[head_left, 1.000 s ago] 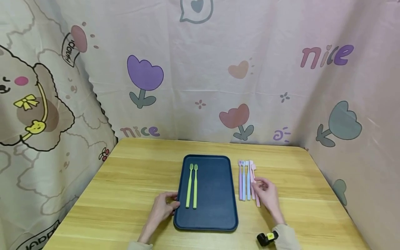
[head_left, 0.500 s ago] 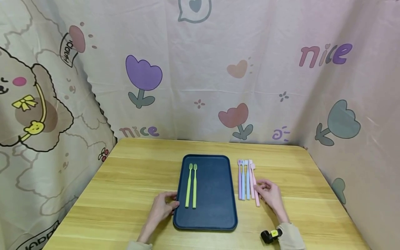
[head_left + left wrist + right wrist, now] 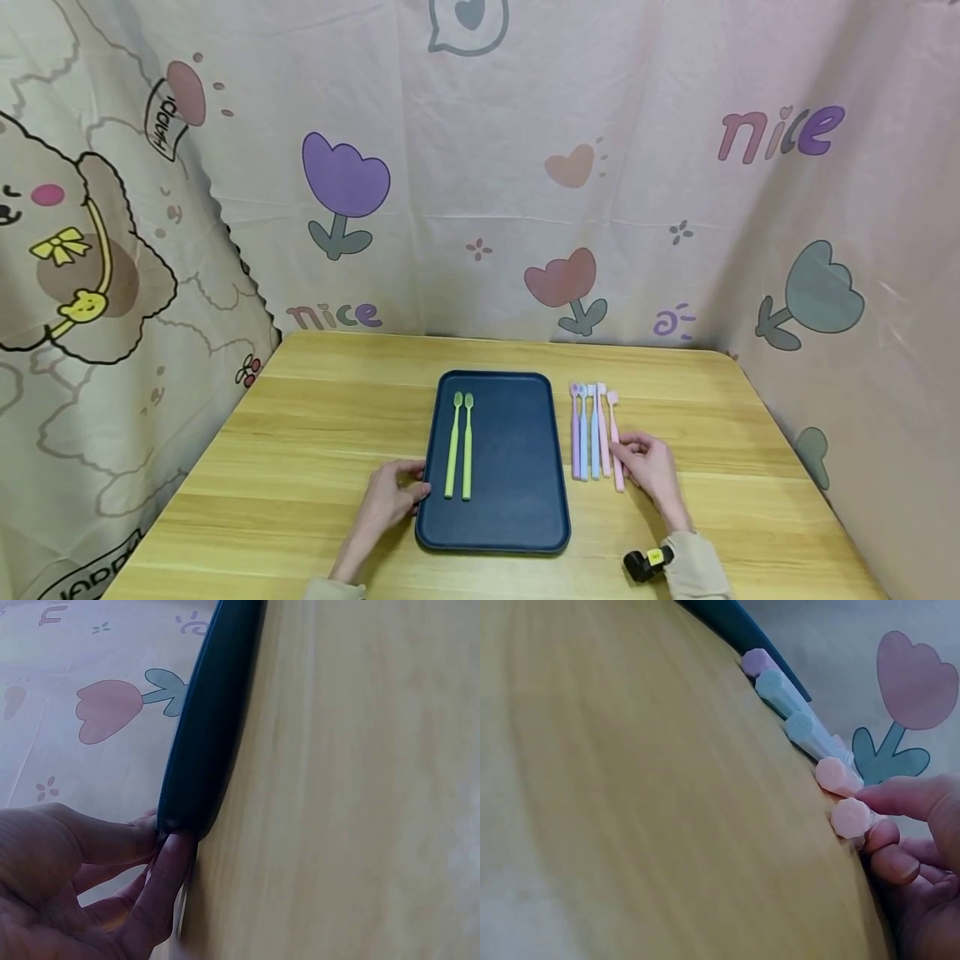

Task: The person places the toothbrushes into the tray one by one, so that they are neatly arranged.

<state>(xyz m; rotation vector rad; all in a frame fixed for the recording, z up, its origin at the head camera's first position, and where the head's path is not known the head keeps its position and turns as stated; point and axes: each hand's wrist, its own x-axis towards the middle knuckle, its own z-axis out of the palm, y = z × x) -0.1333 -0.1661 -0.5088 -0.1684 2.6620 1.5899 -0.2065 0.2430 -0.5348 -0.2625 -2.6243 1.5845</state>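
Observation:
A dark blue tray (image 3: 517, 475) lies on the table, with two yellow-green toothbrushes (image 3: 452, 454) side by side on its left part. My left hand (image 3: 386, 498) pinches the tray's left rim between thumb and fingers; the left wrist view shows the grip on the tray edge (image 3: 206, 742). Right of the tray is a row of toothbrushes: a purple one (image 3: 576, 442), two blue ones (image 3: 596, 442) and a pink one (image 3: 603, 442). At the row's right end, my right hand (image 3: 651, 471) pinches another pink toothbrush (image 3: 618, 479), its handle end (image 3: 851, 818) facing the right wrist camera.
The wooden table (image 3: 315, 417) spreads around the tray on all sides. Printed curtains (image 3: 465, 267) hang behind it and at both sides. A black device with a yellow patch (image 3: 648, 564) sits at the right wrist.
The rightmost pink toothbrush has swung its head to the right, away from its pink neighbour, and stands straighter. My right hand has shifted slightly right. My left hand and the tray look unchanged.

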